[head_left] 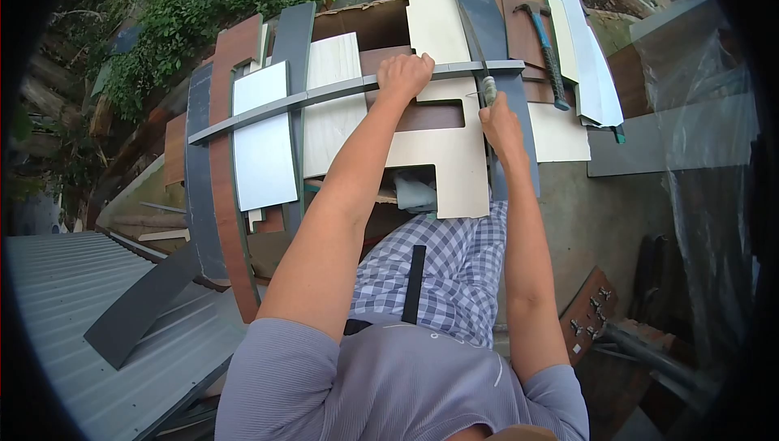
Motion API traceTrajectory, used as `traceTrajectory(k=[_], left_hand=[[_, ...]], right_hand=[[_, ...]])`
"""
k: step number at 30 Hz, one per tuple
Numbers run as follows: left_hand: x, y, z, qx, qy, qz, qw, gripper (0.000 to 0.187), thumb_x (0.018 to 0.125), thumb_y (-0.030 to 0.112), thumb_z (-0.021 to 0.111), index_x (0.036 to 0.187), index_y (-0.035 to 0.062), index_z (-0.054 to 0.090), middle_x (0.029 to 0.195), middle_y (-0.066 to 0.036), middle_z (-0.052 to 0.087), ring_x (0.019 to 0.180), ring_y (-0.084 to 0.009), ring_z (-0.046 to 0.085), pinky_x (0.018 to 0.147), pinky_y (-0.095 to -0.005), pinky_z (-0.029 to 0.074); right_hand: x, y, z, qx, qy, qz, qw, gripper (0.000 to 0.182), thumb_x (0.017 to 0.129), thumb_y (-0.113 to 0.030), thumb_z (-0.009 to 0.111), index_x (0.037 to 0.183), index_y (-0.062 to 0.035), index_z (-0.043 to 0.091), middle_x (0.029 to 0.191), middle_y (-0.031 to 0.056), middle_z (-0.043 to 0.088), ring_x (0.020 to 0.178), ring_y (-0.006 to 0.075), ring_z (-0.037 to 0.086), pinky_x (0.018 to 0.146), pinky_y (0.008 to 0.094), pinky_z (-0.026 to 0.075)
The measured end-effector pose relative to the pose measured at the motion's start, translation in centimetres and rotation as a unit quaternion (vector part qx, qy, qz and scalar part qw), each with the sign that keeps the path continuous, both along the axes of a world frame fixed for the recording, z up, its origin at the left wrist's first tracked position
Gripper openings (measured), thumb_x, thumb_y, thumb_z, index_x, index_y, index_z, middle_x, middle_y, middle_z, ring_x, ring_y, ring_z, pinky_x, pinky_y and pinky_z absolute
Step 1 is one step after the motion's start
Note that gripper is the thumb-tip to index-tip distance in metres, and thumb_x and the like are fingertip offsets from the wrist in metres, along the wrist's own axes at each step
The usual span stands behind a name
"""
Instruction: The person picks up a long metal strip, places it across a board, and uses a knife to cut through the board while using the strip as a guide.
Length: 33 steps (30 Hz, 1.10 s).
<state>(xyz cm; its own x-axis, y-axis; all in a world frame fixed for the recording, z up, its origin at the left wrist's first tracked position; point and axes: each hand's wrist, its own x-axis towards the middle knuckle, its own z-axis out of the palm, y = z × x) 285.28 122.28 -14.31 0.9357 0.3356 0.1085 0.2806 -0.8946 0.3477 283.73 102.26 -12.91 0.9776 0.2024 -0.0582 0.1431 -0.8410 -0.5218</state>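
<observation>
My left hand (406, 76) is closed over a long grey bar (268, 111), which lies crosswise on the panels. My right hand (501, 123) grips the pale, wrapped handle of a hand saw (488, 89). Its narrow blade points away from me and crosses the bar near the bar's right end. Beneath the bar are a cream panel (462, 159) with cut-outs, a dark grey board (513, 145) and a white panel (264, 145). My fingers hide part of the bar and the lower end of the saw handle.
A claw hammer (548, 55) with a blue and black handle rests on brown panels at right. Corrugated metal sheeting (89, 311) and a loose dark strip (142, 307) are at lower left. Clear plastic sheet (698, 189) hangs at right. Green plants (203, 27) grow behind.
</observation>
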Motion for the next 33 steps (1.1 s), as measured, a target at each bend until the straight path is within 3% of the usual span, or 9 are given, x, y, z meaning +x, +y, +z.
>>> traceTrajectory(k=[9, 14, 20, 27, 29, 33], left_hand=[[0.0, 0.1, -0.1, -0.016, -0.006, -0.012, 1.0, 0.052, 0.086, 0.031, 0.031, 0.069, -0.0024, 0.066, 0.076, -0.026, 0.062, 0.075, -0.0402, 0.062, 0.075, -0.045, 0.048], [0.0, -0.2, 0.1, 0.002, 0.022, -0.004, 1.0, 0.052, 0.087, 0.032, 0.031, 0.07, 0.0005, 0.069, 0.077, -0.022, 0.064, 0.077, -0.0353, 0.064, 0.076, -0.0426, 0.047], [0.2, -0.1, -0.1, 0.008, 0.021, -0.001, 1.0, 0.053, 0.088, 0.032, 0.03, 0.071, 0.0004, 0.069, 0.077, -0.022, 0.064, 0.077, -0.0355, 0.064, 0.076, -0.0422, 0.047], [0.3, 0.1, -0.2, 0.006, 0.029, -0.009, 1.0, 0.053, 0.088, 0.032, 0.03, 0.073, -0.0007, 0.069, 0.079, -0.024, 0.064, 0.077, -0.0364, 0.063, 0.077, -0.0422, 0.047], [0.2, 0.0, -0.5, 0.001, -0.013, -0.008, 1.0, 0.052, 0.086, 0.032, 0.032, 0.065, -0.0027, 0.065, 0.073, -0.025, 0.061, 0.072, -0.0401, 0.061, 0.074, -0.0457, 0.047], [0.3, 0.0, 0.0, 0.012, 0.014, -0.013, 1.0, 0.053, 0.087, 0.032, 0.03, 0.072, -0.0014, 0.068, 0.077, -0.024, 0.064, 0.075, -0.0366, 0.063, 0.076, -0.0425, 0.047]], right_hand=[[-10.5, -5.9, 0.8, -0.002, 0.105, -0.032, 0.994, 0.027, 0.082, -0.016, 0.044, 0.103, -0.0004, 0.039, 0.083, 0.0321, 0.059, 0.081, 0.0506, 0.055, 0.072, 0.056, 0.04], [-5.9, -3.8, 0.4, -0.009, 0.066, -0.019, 0.998, 0.028, 0.082, -0.016, 0.045, 0.104, 0.0005, 0.04, 0.083, 0.0308, 0.06, 0.081, 0.0494, 0.056, 0.073, 0.0551, 0.041], [-0.5, -0.2, 0.0, 0.009, 0.006, 0.003, 1.0, 0.026, 0.082, -0.016, 0.045, 0.1, 0.0024, 0.041, 0.084, 0.03, 0.06, 0.082, 0.0476, 0.057, 0.074, 0.0536, 0.043], [-7.5, -4.3, 0.6, 0.0, 0.067, -0.014, 0.998, 0.025, 0.082, -0.016, 0.045, 0.101, 0.0008, 0.041, 0.084, 0.0303, 0.06, 0.082, 0.0485, 0.057, 0.074, 0.0551, 0.042], [-9.4, -5.1, 0.8, 0.006, 0.092, -0.035, 0.995, 0.028, 0.082, -0.016, 0.043, 0.102, 0.0029, 0.041, 0.08, 0.0315, 0.058, 0.079, 0.0498, 0.054, 0.07, 0.0553, 0.04], [-7.9, -4.7, 0.9, 0.001, 0.087, -0.026, 0.996, 0.025, 0.082, -0.014, 0.044, 0.102, 0.0011, 0.041, 0.083, 0.0317, 0.059, 0.081, 0.0499, 0.056, 0.073, 0.0556, 0.042]])
